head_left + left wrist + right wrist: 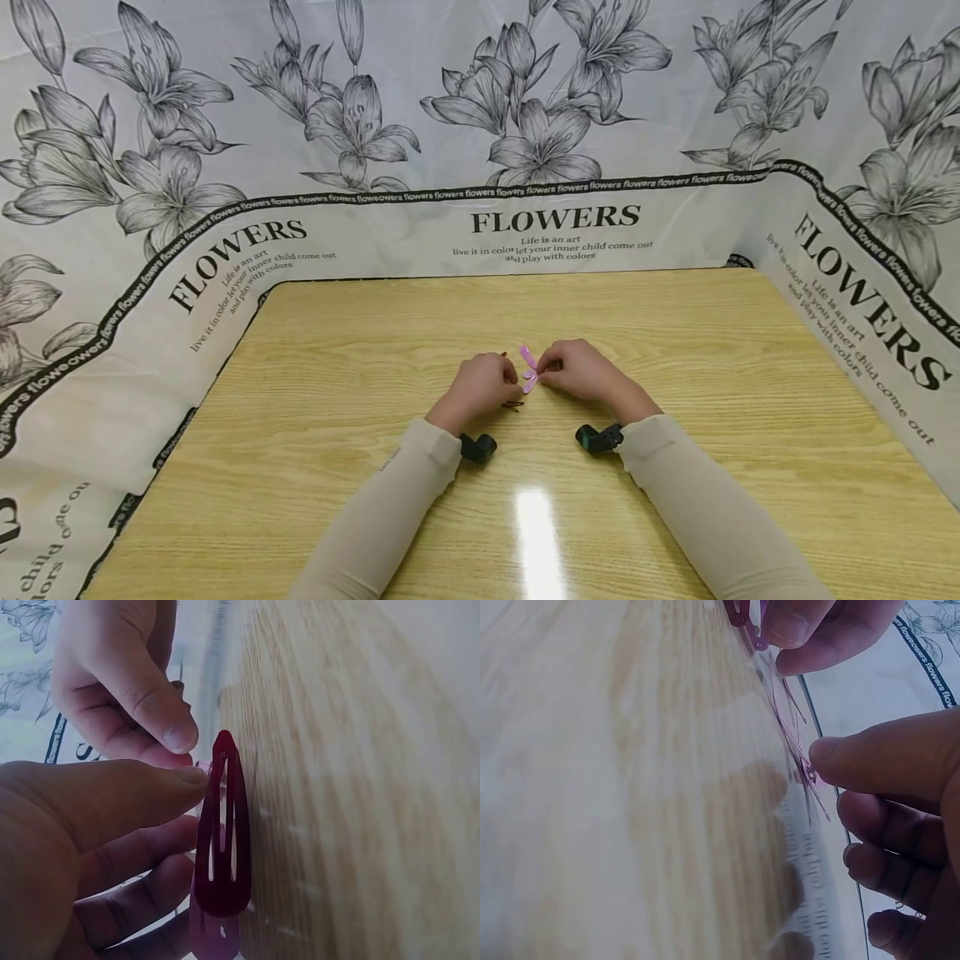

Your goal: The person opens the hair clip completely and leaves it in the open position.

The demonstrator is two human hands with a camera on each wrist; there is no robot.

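Over the middle of the table, my two hands work close together on snap hair clips. My left hand [487, 385] pinches a dark red hair clip [223, 900] between thumb and fingers, its rounded end pointing down in the left wrist view. Behind it hangs a pinkish clip [213, 937], partly covered. The thumb and index finger of my right hand [583, 372] pinch the end of pink hair clips [528, 358], which fan out between the hands. Seen edge-on in the right wrist view, thin pink clips [784, 724] cross each other between both sets of fingertips.
The wood-grain table [360, 333] spreads around both hands. A white cloth [420, 233] with flower drawings and lettering stands behind it and at the sides. Each wrist wears a black camera strap [598, 438]. A light reflection shines on the near tabletop.
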